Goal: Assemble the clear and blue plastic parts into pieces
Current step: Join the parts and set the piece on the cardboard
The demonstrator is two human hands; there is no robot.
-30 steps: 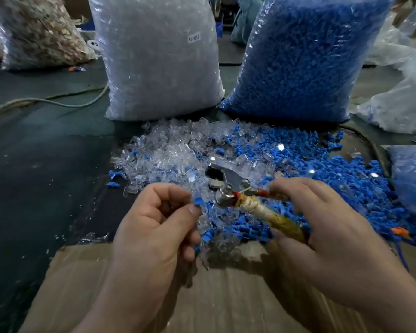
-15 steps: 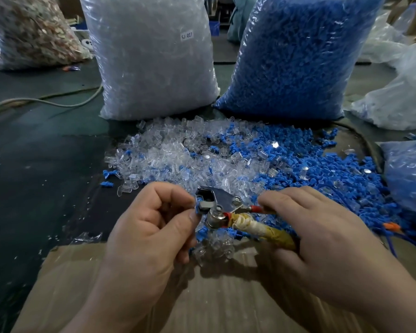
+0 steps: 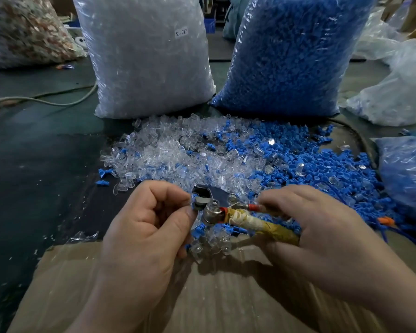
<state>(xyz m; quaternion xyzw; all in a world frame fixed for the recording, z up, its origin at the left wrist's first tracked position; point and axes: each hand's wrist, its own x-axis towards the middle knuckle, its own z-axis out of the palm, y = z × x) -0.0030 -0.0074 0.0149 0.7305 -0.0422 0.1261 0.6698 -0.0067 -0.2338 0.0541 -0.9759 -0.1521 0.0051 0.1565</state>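
Note:
A loose heap of clear plastic parts [image 3: 168,155] and blue plastic parts [image 3: 305,164] covers the dark table in front of me. My right hand [image 3: 317,227] grips a metal hand tool [image 3: 214,207] by its taped yellow handle [image 3: 269,228]. A clear part sits in the tool's round metal socket. My left hand [image 3: 149,227] pinches a small blue part [image 3: 194,197] between thumb and forefinger, right at the tool's grey jaw. A few clear and blue parts [image 3: 211,243] lie just below the tool.
Two tall bags stand behind the heap: one of clear parts [image 3: 149,56], one of blue parts [image 3: 293,54]. Brown cardboard [image 3: 202,296] lies under my hands. More plastic bags [image 3: 399,87] sit right, a speckled bag [image 3: 24,32] far left, a cable [image 3: 46,99] beside it.
The tool and both hands have dropped nearer to me. My left hand has brought the blue part up against the tool's jaw.

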